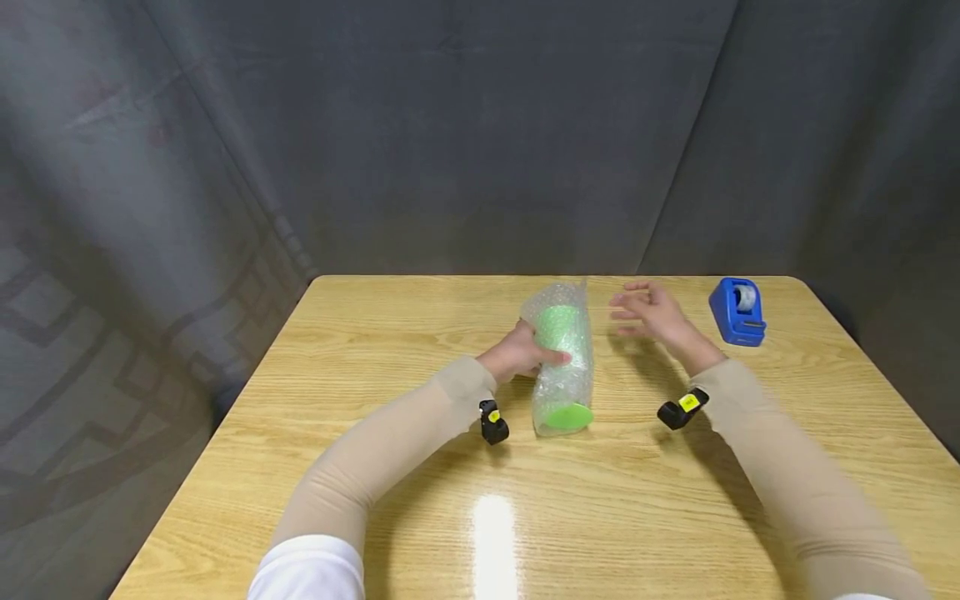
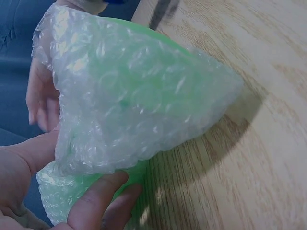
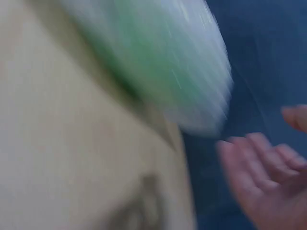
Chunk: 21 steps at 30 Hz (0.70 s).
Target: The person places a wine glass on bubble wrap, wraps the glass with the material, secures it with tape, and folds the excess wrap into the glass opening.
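Note:
A green object with a flat round end, rolled in clear bubble wrap (image 1: 562,379), lies lengthwise on the wooden table. My left hand (image 1: 522,350) grips it from the left side, thumb across the top of the wrap. In the left wrist view the bubble wrap (image 2: 139,91) fills the middle, with the left fingers (image 2: 93,203) curled against it. To the right of the bundle and apart from it, my right hand (image 1: 651,315) is held above the table with its fingers extended. The right wrist view is blurred, but that hand (image 3: 271,179) holds nothing there.
A blue tape dispenser (image 1: 738,312) with a roll of clear tape stands at the table's back right. Dark grey curtains (image 1: 480,142) hang behind and beside the wooden table (image 1: 420,517).

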Each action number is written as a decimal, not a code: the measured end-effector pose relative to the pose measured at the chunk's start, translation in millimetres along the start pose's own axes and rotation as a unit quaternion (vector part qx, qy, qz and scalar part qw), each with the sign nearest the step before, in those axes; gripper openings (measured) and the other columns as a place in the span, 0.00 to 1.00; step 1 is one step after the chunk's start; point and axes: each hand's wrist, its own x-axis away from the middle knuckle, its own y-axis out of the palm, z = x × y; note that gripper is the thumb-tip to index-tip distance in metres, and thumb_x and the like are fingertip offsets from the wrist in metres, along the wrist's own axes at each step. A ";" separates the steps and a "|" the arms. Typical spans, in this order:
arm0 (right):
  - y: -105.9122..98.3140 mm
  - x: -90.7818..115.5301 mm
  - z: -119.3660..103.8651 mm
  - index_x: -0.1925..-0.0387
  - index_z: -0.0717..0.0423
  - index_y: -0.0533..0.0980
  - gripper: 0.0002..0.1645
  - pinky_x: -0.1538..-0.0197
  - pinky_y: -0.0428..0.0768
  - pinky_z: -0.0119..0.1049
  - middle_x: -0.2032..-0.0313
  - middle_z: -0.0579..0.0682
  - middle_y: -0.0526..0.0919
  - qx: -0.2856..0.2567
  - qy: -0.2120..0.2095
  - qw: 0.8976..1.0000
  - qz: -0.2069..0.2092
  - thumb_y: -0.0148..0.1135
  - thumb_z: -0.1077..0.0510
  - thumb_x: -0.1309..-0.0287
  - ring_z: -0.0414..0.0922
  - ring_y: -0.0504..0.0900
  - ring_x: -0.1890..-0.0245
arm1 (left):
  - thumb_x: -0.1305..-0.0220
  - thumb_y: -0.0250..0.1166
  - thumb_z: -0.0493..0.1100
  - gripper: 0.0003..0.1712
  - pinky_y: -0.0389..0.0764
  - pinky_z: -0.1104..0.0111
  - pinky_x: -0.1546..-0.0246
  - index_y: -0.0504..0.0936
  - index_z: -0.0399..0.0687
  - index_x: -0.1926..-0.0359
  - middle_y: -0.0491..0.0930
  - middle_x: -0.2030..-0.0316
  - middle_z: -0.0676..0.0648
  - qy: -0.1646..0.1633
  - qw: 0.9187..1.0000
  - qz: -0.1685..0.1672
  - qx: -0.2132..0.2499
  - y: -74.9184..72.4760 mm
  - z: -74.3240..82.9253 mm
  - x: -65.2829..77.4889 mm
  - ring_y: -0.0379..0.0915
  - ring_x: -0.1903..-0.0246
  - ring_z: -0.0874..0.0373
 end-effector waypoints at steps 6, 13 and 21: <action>-68.6 6.8 -10.6 0.47 0.56 0.67 0.17 0.62 0.73 0.25 0.61 0.41 0.77 0.231 -0.055 0.926 0.295 0.51 0.52 0.32 0.35 0.75 0.63 | 0.46 0.71 0.31 0.51 0.80 0.53 0.47 0.51 0.53 0.28 0.65 0.36 0.39 0.004 1.000 0.002 0.005 0.5 -0.1 0.9 0.71 0.41 0.41; -122.9 33.2 1.2 0.32 0.78 0.38 0.60 0.39 0.61 0.68 0.37 0.82 0.46 0.357 0.183 0.883 0.243 0.44 0.30 0.37 0.76 0.52 0.38 | 0.46 0.71 0.31 0.51 0.80 0.53 0.48 0.52 0.53 0.28 0.65 0.36 0.39 0.001 1.000 0.006 0.008 -0.2 0.4 2.9 0.70 0.41 0.40; -141.7 46.4 22.1 0.70 0.76 0.66 0.48 0.65 0.76 0.51 0.73 0.68 0.69 0.374 0.214 0.898 0.084 0.45 0.28 0.38 0.61 0.70 0.71 | 0.46 0.71 0.32 0.52 0.79 0.52 0.46 0.49 0.51 0.27 0.63 0.35 0.39 -0.008 1.000 0.012 -0.002 -0.6 -0.9 2.3 0.70 0.40 0.40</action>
